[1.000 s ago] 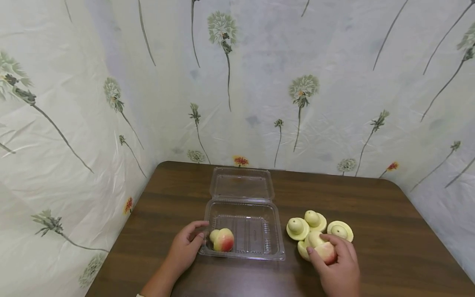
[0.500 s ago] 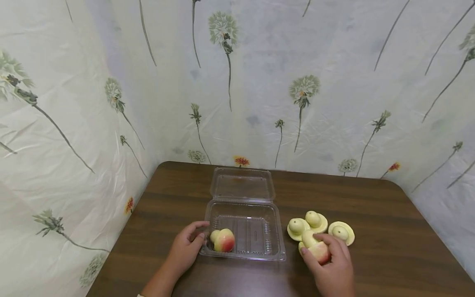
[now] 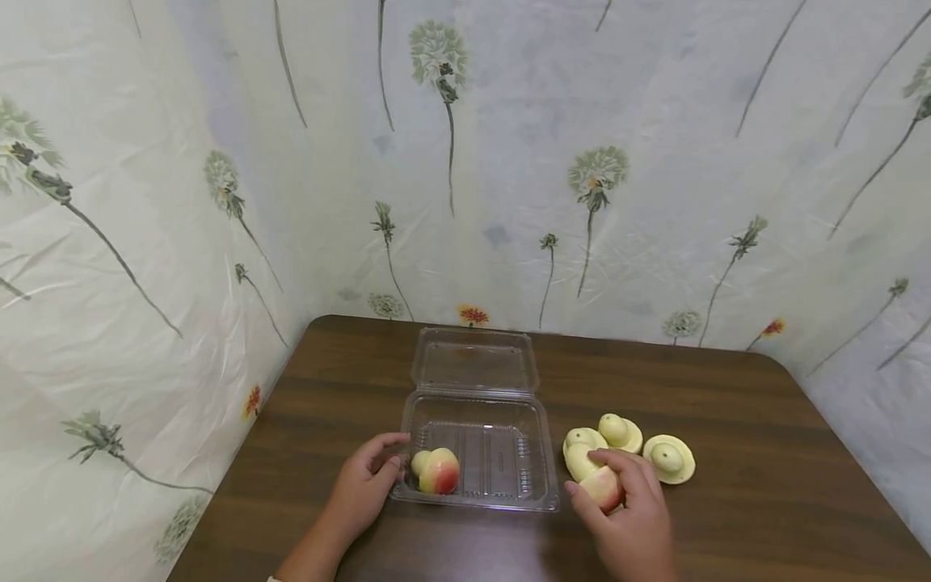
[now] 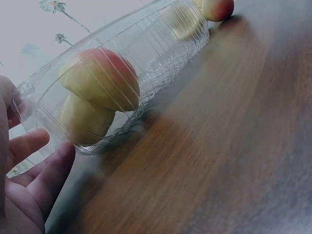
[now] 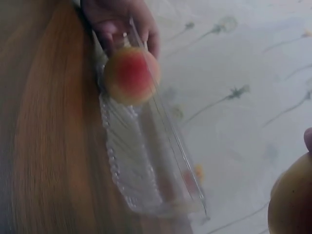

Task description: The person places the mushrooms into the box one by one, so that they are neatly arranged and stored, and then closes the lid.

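Observation:
My right hand holds a mushroom-shaped piece, its cap yellow and red, between thumb and fingers. Its pale stem points up and left, overlapping a nearby mushroom piece in the head view. In the right wrist view only part of the held piece shows. My left hand touches the left edge of a clear plastic clamshell container, fingertips at its corner in the left wrist view. Inside that container, at the front left, another mushroom piece lies on its side, stem to the left.
Two more mushroom pieces, one behind and one farther right, stand cap-down with stems up on the dark wooden table. The container's lid lies folded back. A flower-patterned curtain hangs behind the table.
My right hand has lifted the mushroom piece from beside the others and moved it left toward the container. My left hand and the container have stayed put.

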Tool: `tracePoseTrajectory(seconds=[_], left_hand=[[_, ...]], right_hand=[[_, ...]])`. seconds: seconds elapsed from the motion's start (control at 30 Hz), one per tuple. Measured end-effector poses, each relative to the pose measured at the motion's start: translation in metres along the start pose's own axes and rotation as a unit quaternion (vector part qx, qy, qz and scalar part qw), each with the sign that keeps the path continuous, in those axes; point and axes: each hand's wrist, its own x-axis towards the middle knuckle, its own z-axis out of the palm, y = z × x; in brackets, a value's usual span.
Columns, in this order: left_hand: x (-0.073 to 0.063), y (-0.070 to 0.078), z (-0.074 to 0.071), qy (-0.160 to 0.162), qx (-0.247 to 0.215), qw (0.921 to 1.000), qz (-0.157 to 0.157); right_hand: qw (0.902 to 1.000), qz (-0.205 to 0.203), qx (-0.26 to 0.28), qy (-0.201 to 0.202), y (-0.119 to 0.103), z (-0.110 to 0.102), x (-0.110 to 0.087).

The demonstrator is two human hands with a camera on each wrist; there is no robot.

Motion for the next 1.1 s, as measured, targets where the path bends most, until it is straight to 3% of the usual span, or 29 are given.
tracePoseTrajectory(seconds=[0.47, 0.87, 1.1], left_hand=[[0.007, 0.0, -0.004, -0.004, 0.008, 0.9999, 0.007], [0.002, -0.004, -0.002, 0.002, -0.001, 0.9999, 0.017], [0.001, -0.002, -0.002, -0.003, -0.004, 1.0, 0.007]], right_hand=[[0.9985, -0.027, 0.032, -0.036, -0.004, 0.029, 0.0], [0.9943, -0.057, 0.051, -0.075, -0.01, 0.045, -0.004], [0.9925, -0.07, 0.054, -0.084, -0.009, 0.054, -0.003]])
